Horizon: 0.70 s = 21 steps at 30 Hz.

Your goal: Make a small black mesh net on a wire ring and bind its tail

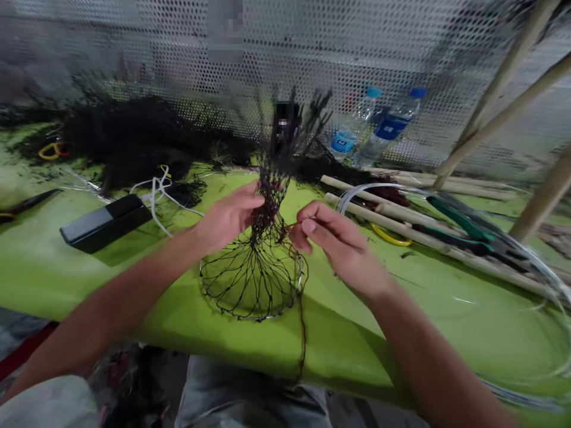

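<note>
A black knotted net (254, 270) is gathered upward from a round wire hoop (243, 317) on the green table. Its upper part bunches into a bundle, with loose ends fanning out above. My left hand (229, 214) is closed around the left side of this bundle. Just right of the net, my right hand (332, 241) pinches a thin reddish-brown cord (304, 315) between thumb and forefinger. The cord runs to the bundle, and a length of it hangs down past the hoop over the table's front edge. Fingers on the bundle's far side are partly hidden.
A black power bank (107, 223) with a white cable (156, 193) lies left. Dark netting (129, 134) is heaped behind. Two water bottles (352, 128) stand by the perforated panel. Right are wooden sticks (428, 249), green-handled pliers (464, 220) and coiled clear line (542, 267).
</note>
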Each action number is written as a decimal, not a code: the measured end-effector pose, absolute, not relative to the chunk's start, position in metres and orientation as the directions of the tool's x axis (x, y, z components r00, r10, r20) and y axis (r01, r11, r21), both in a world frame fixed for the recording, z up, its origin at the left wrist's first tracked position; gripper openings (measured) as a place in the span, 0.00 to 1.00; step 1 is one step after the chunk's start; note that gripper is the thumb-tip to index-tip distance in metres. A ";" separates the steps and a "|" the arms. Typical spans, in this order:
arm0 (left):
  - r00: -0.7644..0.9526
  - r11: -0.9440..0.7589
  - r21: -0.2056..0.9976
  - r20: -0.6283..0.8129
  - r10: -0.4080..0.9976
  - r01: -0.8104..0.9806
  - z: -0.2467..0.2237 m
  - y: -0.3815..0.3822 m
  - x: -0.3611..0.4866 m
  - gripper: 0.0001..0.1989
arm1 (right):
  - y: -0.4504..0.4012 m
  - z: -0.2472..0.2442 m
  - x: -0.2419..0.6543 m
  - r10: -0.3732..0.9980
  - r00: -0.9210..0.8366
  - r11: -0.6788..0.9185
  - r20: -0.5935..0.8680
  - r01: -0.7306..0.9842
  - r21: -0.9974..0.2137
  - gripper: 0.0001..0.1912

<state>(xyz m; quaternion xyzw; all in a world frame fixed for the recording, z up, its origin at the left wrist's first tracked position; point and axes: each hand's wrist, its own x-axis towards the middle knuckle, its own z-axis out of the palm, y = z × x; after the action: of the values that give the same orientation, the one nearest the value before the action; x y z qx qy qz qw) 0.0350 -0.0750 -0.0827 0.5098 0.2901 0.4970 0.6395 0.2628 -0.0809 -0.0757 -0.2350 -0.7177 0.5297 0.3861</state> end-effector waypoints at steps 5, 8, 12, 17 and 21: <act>0.421 -0.147 0.955 0.248 0.873 -0.258 -0.086 -0.071 0.029 0.17 | -0.084 -0.066 0.264 0.746 -0.586 0.347 0.315 -0.062 -0.936 0.14; 0.357 -0.270 0.951 0.308 0.882 -0.154 -0.083 -0.071 0.031 0.13 | -0.085 -0.055 0.269 0.748 -0.546 0.454 0.377 0.006 -0.891 0.14; 0.236 -0.385 0.923 0.378 0.895 -0.019 -0.078 -0.072 0.030 0.12 | -0.076 -0.044 0.284 0.663 -0.564 0.733 0.492 0.355 -0.580 0.05; 0.181 -0.409 0.913 0.399 0.899 0.017 -0.069 -0.076 0.018 0.11 | -0.044 -0.056 0.301 0.726 -0.342 0.656 0.596 0.603 -0.453 0.05; 0.168 -0.429 0.901 0.414 0.894 0.060 -0.066 -0.078 0.016 0.11 | -0.030 -0.061 0.306 0.878 -0.265 0.469 0.398 0.322 -0.822 0.02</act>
<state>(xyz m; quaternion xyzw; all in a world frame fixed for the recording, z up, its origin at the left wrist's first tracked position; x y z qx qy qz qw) 0.0157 -0.0778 -0.0657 0.6562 0.3634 0.5327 0.3919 0.3058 -0.0295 -0.0605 -0.4102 -0.7317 0.3115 0.4464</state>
